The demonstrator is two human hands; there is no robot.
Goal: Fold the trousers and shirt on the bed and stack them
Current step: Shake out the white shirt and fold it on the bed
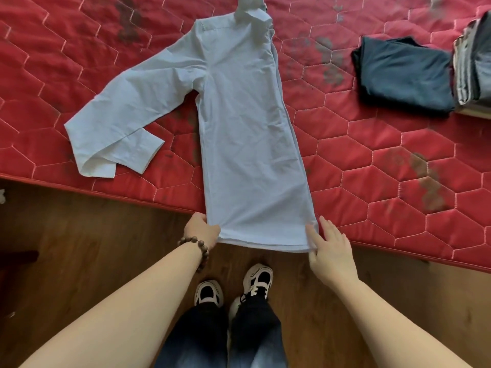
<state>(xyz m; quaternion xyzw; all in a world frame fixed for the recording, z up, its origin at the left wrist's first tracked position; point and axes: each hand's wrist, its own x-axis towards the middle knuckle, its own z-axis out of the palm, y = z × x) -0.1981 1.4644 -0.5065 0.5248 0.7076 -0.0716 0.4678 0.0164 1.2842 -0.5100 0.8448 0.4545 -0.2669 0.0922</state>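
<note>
A pale blue long-sleeved shirt [247, 123] lies lengthwise on the red quilted bed [372, 160], folded in half along its length. Both sleeves stick out to the left. Its hem hangs over the bed's near edge. My left hand [202, 229] grips the hem's left corner, fingers curled under the cloth. My right hand [328, 248] pinches the hem's right corner with the thumb, the other fingers straight. Dark folded trousers [403, 73] lie at the far right of the bed.
A stack of folded grey and striped clothes [475, 57] stands at the right edge, beside the trousers. The wooden floor [93, 248] runs along the bed's near edge, with my feet in white trainers [233, 288] on it.
</note>
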